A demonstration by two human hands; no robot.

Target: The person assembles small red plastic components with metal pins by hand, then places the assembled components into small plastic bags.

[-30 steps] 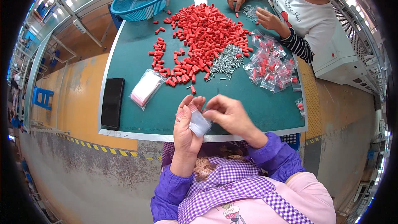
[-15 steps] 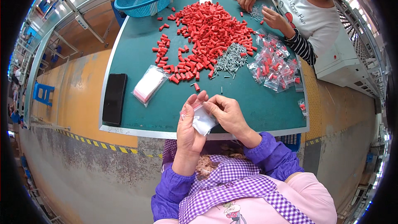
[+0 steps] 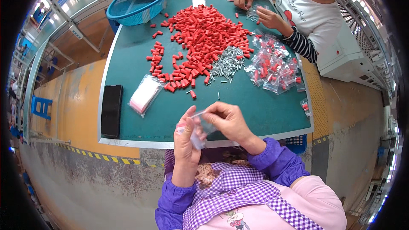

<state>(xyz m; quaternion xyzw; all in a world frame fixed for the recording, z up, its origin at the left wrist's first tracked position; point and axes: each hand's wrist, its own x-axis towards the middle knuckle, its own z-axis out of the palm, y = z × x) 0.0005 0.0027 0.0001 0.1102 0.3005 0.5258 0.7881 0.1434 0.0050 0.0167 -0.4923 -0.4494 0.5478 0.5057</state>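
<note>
Both the left hand (image 3: 185, 145) and the right hand (image 3: 231, 123) pinch clear bags (image 3: 197, 142), perhaps several, below frame centre; if these cling together, one could slip loose

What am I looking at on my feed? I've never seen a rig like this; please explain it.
There is no machine: these are a person's two bare hands. The view comes from a wide fisheye camera worn on the head, looking down, so straight edges bend toward the rim. The left hand and right hand hold small, clear plastic packaging; whether it is one bag or several is hard to tell. On the green, metal-edged table lie a heap of hollow red caps, thin grey metal screws or pins, clear bags with red pieces inside, and a flat black phone. A round blue plastic basket sits at the far left. Another person works at the far right.
</note>
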